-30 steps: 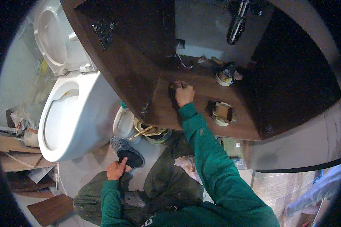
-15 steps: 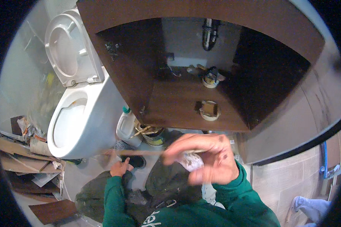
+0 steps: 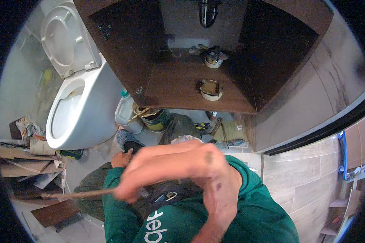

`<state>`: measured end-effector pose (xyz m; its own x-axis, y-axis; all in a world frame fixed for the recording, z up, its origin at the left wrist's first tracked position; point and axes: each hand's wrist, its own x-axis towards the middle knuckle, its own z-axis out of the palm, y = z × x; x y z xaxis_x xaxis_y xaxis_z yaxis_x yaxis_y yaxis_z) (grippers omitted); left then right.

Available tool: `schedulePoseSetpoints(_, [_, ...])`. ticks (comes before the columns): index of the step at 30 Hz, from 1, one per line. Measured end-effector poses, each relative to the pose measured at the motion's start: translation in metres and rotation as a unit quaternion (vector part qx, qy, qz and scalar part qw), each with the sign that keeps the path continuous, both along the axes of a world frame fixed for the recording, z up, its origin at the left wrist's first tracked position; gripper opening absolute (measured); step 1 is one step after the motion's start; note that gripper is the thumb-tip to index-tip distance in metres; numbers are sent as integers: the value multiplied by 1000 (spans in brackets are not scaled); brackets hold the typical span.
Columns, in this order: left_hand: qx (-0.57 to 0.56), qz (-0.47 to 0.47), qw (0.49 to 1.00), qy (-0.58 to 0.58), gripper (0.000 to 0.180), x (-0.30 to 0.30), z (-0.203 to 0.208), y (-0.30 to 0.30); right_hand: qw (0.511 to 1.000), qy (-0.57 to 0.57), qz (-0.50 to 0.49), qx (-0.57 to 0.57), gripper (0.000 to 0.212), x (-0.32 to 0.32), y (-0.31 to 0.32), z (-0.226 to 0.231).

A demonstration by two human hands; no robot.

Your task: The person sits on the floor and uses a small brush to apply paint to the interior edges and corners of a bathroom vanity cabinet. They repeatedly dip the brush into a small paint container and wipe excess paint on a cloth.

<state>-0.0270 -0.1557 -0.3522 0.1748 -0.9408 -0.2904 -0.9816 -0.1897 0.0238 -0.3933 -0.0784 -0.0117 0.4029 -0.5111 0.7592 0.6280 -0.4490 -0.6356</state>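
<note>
My right hand (image 3: pixel 178 166) is raised in front of my chest, blurred by motion, its fingers closed on one end of a thin brown strip (image 3: pixel 83 194). The strip points left, over the floor and my left forearm; blur hides what kind of piece it is. My left hand (image 3: pixel 120 159) lies low by my knee, next to a grey-blue shoe (image 3: pixel 127 141), its fingers laid out and nothing seen in them. Part of it is hidden behind my right hand. Both arms wear green sleeves.
Ahead is an open brown cabinet (image 3: pixel 194 103) holding two round containers (image 3: pixel 211 94) and a black drain pipe (image 3: pixel 208 14). A toilet (image 3: pixel 59 133), a green-capped bottle (image 3: pixel 125 111) and a bucket (image 3: pixel 155 121) stand left. Hand tools (image 3: pixel 202 126) lie below the cabinet; boards (image 3: pixel 20 162) pile up far left.
My right hand has swung left and down toward my body, bringing the strip lower and further left. The cabinet and toilet sit higher in view. My left hand stays by my knee.
</note>
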Motion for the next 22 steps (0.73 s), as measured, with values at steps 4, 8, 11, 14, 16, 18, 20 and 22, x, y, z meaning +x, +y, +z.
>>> schedulePoseSetpoints(4, [-24,44,999,18,82,-9,13,6,968,114,-136,179,39,-38,-6,-40])
schedulePoseSetpoints(8, [-7,60,996,63,84,-10,12,5,887,125,-317,311,26,-91,-34,-92])
schedulePoseSetpoints(11, [13,-6,999,36,85,-7,5,-2,824,140,-455,308,23,-135,-57,-115])
schedulePoseSetpoints(14, [-9,34,998,44,83,-12,7,0,773,171,-532,301,23,-167,-82,-122])
schedulePoseSetpoints(16, [1,65,997,48,81,-13,15,3,755,220,-544,293,23,-181,-99,-124])
schedulePoseSetpoints(18, [1,74,996,45,80,-15,19,2,755,263,-534,274,24,-187,-120,-125])
schedulePoseSetpoints(20, [13,78,995,57,78,-14,19,1,749,301,-521,279,24,-191,-138,-124])
schedulePoseSetpoints(22, [32,81,996,28,74,-12,14,-3,735,333,-506,304,24,-192,-156,-123])
